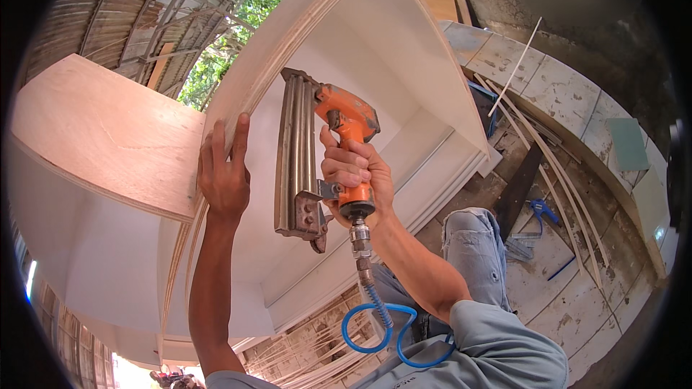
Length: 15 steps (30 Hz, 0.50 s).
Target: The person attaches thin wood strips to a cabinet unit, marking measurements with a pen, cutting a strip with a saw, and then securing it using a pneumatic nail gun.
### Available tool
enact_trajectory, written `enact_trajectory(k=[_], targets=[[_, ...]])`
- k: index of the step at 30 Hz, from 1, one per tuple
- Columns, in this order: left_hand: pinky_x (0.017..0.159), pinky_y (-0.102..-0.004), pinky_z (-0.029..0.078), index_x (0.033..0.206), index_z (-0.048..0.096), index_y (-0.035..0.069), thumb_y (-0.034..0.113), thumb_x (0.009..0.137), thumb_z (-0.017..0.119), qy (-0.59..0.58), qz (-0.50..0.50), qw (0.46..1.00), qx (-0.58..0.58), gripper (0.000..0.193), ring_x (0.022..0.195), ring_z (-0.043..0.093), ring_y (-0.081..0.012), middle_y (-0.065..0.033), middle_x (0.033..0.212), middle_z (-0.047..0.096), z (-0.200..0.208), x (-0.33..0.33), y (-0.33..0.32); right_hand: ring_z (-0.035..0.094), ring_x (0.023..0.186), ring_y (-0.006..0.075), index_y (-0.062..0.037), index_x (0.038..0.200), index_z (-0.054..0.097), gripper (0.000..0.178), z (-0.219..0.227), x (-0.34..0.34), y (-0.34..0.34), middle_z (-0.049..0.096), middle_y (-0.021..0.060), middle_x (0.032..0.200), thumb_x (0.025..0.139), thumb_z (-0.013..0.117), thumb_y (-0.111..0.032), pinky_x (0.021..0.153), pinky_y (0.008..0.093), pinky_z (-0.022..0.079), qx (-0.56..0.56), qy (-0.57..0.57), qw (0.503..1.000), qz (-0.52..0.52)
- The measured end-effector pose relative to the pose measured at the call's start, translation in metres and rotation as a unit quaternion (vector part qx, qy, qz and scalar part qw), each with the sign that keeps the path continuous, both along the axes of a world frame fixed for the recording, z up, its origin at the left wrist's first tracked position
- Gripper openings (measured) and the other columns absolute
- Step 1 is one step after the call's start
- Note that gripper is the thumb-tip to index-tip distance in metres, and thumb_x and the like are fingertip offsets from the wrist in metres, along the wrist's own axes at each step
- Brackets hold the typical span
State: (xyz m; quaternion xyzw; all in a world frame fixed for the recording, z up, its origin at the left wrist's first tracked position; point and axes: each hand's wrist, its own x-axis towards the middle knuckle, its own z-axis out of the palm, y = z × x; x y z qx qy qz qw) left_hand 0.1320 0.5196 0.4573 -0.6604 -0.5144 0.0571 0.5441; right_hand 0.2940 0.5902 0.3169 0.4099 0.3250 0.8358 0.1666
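Observation:
My right hand (364, 173) is wrapped around the grip of an orange pneumatic nail gun (349, 109). The gun's long metal magazine (297, 148) stands upright to the left of the grip, its nose end near the cabinet's plywood edge. From the fitting below the grip, a coiled blue air hose (369, 351) runs past my sleeve. Fingers stretched out, my left hand (225, 176) lies against the plywood edge of a large white-lined cabinet (404, 65), holding nothing. Beside that hand a pale plywood panel (108, 130) reaches out to the left.
My jeans-clad knee (472, 252) is at the lower right. On the tiled floor beyond it lie long thin wood strips (562, 173), a dark flat blade-like piece (519, 189) and a blue-handled tool (543, 212). A low tiled ledge (555, 86) curves along the right.

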Motion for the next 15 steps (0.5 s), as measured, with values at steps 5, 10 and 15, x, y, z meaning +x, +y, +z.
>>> enact_trajectory(k=[5,10,15], targets=[[0.082,-0.0459,0.054,0.141,0.052,0.019,-0.009,0.085,0.051,0.001,-0.002,1.000,-0.002,0.063,0.093,0.060,-0.0376,-0.0208,0.121,0.057,0.000,0.001,0.002,0.041,0.053,0.0063,0.0085,0.125,0.049,0.035,-0.003,0.003,-0.001,0.041,-0.0035,0.061,0.095,0.048,-0.010,0.052,0.0235,0.045,-0.011,0.001,1.000,-0.003],[0.080,-0.0423,0.055,0.142,0.051,0.018,-0.012,0.081,0.058,0.038,0.027,0.999,0.005,0.068,0.101,0.063,-0.0361,-0.0221,0.124,0.057,0.002,-0.003,0.000,0.040,0.053,0.0062,0.0102,0.126,0.049,0.037,-0.028,0.003,-0.007,0.040,-0.0039,0.061,0.096,0.047,-0.010,0.052,0.0240,0.046,-0.024,-0.034,0.999,-0.002],[0.085,-0.0412,0.056,0.137,0.056,0.017,-0.007,0.084,0.062,-0.006,0.021,1.000,0.001,0.058,0.104,0.063,-0.0353,-0.0212,0.123,0.057,0.001,-0.002,0.000,0.040,0.053,0.0064,0.0111,0.123,0.051,0.035,-0.068,-0.002,-0.016,0.041,-0.0034,0.060,0.095,0.049,-0.009,0.050,0.0232,0.045,-0.034,-0.103,0.994,0.010]])
